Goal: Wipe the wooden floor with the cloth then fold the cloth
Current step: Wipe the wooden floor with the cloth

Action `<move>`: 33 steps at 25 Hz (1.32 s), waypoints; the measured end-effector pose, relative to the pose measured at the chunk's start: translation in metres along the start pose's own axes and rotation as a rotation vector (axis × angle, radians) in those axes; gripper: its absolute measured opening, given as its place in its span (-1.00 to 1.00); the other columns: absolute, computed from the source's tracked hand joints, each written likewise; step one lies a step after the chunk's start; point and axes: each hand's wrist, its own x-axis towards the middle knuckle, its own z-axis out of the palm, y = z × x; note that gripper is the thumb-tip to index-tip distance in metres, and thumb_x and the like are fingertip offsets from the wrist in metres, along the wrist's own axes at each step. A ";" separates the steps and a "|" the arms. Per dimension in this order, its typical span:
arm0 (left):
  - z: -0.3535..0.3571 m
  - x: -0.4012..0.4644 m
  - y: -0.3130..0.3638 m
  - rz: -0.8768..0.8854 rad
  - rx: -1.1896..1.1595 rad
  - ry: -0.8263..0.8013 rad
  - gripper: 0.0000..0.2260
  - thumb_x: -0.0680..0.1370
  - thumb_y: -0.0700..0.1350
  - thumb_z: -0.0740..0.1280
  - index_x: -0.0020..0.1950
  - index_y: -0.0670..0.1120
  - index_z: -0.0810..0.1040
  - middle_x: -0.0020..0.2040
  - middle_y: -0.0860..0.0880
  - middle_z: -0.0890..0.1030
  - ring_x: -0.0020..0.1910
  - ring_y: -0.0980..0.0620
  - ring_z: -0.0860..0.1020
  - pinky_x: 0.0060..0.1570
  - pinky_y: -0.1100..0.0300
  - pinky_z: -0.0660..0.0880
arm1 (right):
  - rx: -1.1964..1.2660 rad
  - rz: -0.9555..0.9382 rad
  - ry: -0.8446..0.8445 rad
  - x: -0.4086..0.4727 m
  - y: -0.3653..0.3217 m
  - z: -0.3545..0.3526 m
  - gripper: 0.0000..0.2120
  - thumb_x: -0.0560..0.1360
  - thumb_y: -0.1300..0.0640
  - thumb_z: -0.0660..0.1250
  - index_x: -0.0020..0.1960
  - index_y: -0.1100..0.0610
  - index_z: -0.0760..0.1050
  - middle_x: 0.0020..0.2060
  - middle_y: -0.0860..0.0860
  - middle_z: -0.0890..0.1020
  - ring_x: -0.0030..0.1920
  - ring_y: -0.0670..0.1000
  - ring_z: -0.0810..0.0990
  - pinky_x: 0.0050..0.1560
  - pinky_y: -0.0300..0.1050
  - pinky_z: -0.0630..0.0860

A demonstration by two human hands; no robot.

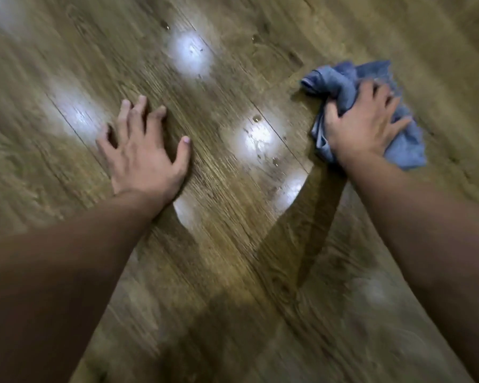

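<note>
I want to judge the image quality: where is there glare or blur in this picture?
Head view: white glare patches on the wooden floor between the left hand and right hand; motion blur smears the edges and the blue cloth.

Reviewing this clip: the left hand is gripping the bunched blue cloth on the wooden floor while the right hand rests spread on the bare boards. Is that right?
Not quite: the hands are swapped. The head view shows the right hand gripping the bunched blue cloth on the wooden floor, while the left hand rests spread on the bare boards.
</note>
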 end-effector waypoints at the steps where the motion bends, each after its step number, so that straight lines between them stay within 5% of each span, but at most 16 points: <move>1: -0.001 0.001 0.002 0.002 0.003 -0.005 -0.47 0.56 0.28 0.14 0.45 0.04 0.38 0.58 -0.04 0.29 0.60 -0.04 0.13 0.47 -0.22 0.03 | -0.004 0.014 0.006 0.006 -0.002 -0.001 -0.35 0.39 -0.33 0.07 0.31 0.05 0.41 0.34 0.11 0.44 0.38 0.23 0.35 0.29 0.43 0.15; 7: -0.005 -0.001 0.003 0.004 -0.005 -0.015 -0.47 0.56 0.27 0.15 0.45 0.03 0.38 0.58 -0.05 0.27 0.61 -0.06 0.12 0.48 -0.26 0.04 | 0.050 -0.147 -0.043 -0.035 -0.010 -0.015 -0.38 0.41 -0.28 0.19 0.36 0.02 0.40 0.42 0.00 0.41 0.28 0.24 0.37 0.24 0.23 0.21; 11: -0.006 0.001 0.005 0.005 -0.019 -0.016 -0.46 0.56 0.27 0.15 0.45 0.02 0.38 0.58 -0.04 0.26 0.61 -0.05 0.10 0.48 -0.23 0.01 | 0.112 -0.307 -0.144 -0.139 -0.026 -0.037 -0.29 0.30 -0.22 0.29 0.42 -0.03 0.39 0.48 -0.02 0.38 0.31 0.19 0.37 0.23 0.14 0.18; 15: -0.005 0.001 0.003 0.006 -0.014 -0.008 -0.47 0.56 0.25 0.15 0.45 0.02 0.39 0.58 -0.05 0.26 0.61 -0.05 0.10 0.48 -0.25 0.02 | 0.131 -0.456 -0.225 -0.260 -0.034 -0.056 -0.20 0.25 -0.29 0.30 0.45 -0.05 0.37 0.50 -0.03 0.36 0.37 0.15 0.38 0.19 0.13 0.25; 19: -0.004 0.001 0.001 0.016 -0.005 -0.014 -0.49 0.59 0.21 0.12 0.46 0.01 0.37 0.58 -0.06 0.25 0.61 -0.06 0.09 0.49 -0.27 0.01 | 0.094 -0.602 -0.213 -0.259 -0.027 -0.054 -0.19 0.25 -0.35 0.35 0.43 -0.03 0.38 0.48 -0.01 0.36 0.35 0.16 0.39 0.19 0.19 0.25; 33: -0.008 -0.001 0.004 0.003 -0.041 -0.040 -0.49 0.58 0.16 0.12 0.48 -0.02 0.38 0.59 -0.07 0.25 0.61 -0.07 0.08 0.50 -0.28 0.00 | 0.092 -0.273 -0.156 -0.162 -0.054 -0.034 -0.24 0.26 -0.35 0.27 0.41 -0.09 0.38 0.46 -0.04 0.37 0.43 0.15 0.26 0.25 0.17 0.17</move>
